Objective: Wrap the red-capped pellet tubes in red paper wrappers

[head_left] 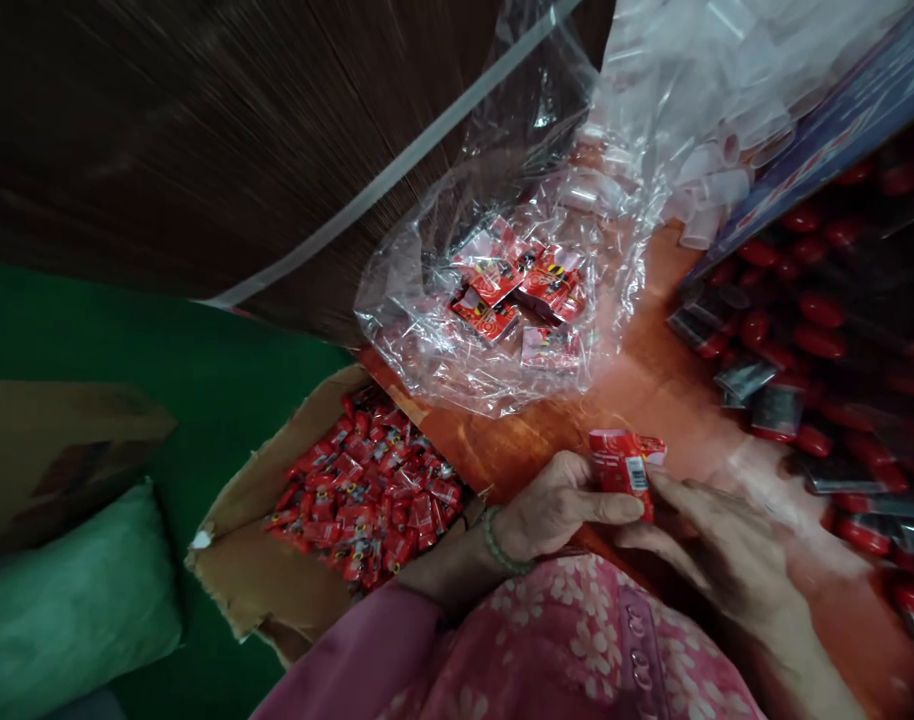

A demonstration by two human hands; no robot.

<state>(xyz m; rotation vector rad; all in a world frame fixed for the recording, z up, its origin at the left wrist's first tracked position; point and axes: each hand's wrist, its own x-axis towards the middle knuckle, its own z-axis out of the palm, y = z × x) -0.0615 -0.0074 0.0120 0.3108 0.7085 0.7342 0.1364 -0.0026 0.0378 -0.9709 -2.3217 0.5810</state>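
Pinching a red barcoded packet (622,468), my left hand (554,508) and right hand (716,550) closed on it, open carton (254,565) beside

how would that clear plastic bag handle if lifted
The clear plastic bag looks thin and creased, so it would likely sag. Holding only a few flat red packets, it should feel light, and they may slide about.

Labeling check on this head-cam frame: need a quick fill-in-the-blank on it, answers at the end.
The left hand wears a ____ bracelet at the wrist.
It and the right hand hold a red packet with a ____ printed on it.
Red sachets lie heaped in an open ____.
More red packets sit inside a clear ____.

Answers: beaded; barcode; cardboard box; plastic bag.
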